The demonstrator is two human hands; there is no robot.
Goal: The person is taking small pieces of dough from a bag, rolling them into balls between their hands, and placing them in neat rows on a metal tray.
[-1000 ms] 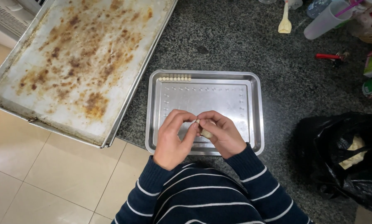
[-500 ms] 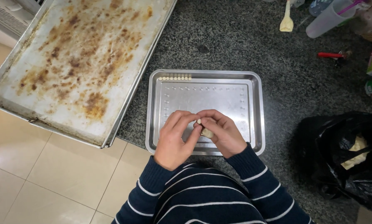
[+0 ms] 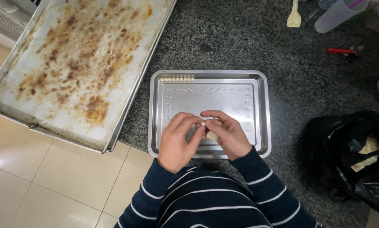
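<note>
Both hands meet over the near part of a small shiny steel tray [image 3: 257,105]. My right hand [image 3: 228,134] cups a pale lump of dough [image 3: 212,136]. My left hand [image 3: 179,139] pinches a tiny bit of that dough between thumb and fingertips, right against the right hand's fingers. A short row of several small pale dough balls [image 3: 177,79] lies along the tray's far left edge. Dark sleeves with white stripes cover both forearms.
A large stained, rusty baking sheet [image 3: 75,67] lies at the left, hanging over the dark speckled counter's edge above a tiled floor. A black plastic bag [image 3: 350,156] with pale dough inside sits at the right. A spatula [image 3: 294,14], a clear cup [image 3: 337,14] and a red tool [image 3: 339,51] lie at the back.
The fingertips have shifted slightly while working the dough; both hands stay in the same spot over the tray.
</note>
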